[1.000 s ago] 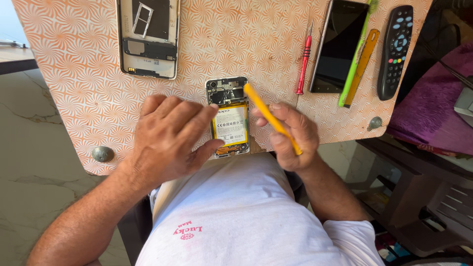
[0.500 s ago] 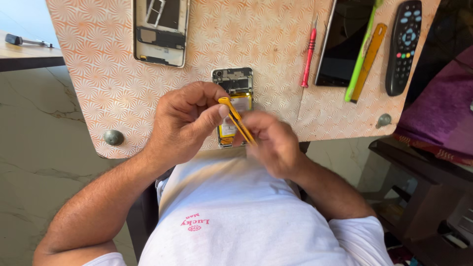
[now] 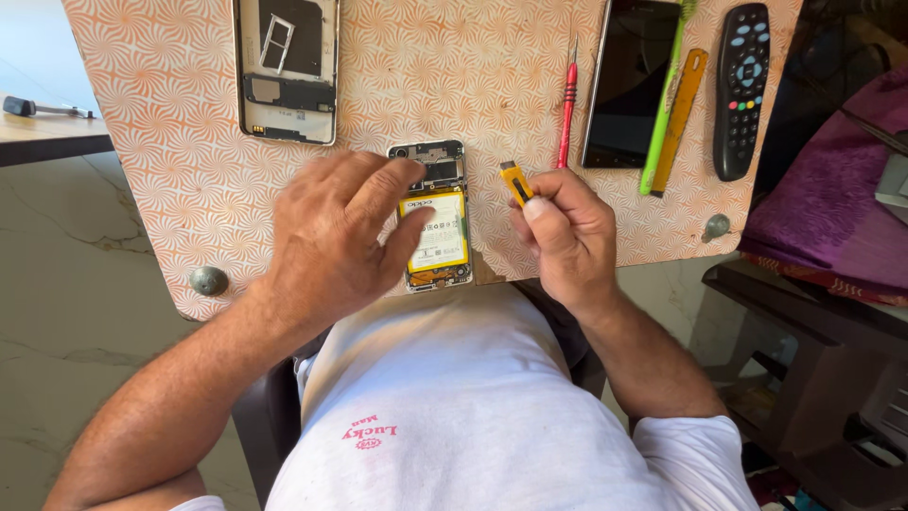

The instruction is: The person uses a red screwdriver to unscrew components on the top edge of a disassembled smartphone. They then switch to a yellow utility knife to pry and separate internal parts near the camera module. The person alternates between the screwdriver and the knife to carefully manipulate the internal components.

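An opened phone (image 3: pixel 437 214) with a yellow-edged battery lies near the front edge of a patterned orange board (image 3: pixel 170 114). My left hand (image 3: pixel 336 232) rests on the phone's left side, fingers spread over the battery and the upper part. My right hand (image 3: pixel 563 232) hovers just right of the phone, closed around a yellow utility knife (image 3: pixel 515 182) whose tip points up and away from the phone.
A detached phone back frame (image 3: pixel 287 68) lies at the board's far left. A red screwdriver (image 3: pixel 567 99), a black phone (image 3: pixel 632 80), a green tool (image 3: pixel 665 95), a yellow strip (image 3: pixel 679 118) and a black remote (image 3: pixel 741 90) lie at the right. A dark side table (image 3: pixel 813 331) stands at the right.
My right hand has pulled the yellow knife off the phone and moved right of it. My left hand has flattened, its fingers spread over the phone.
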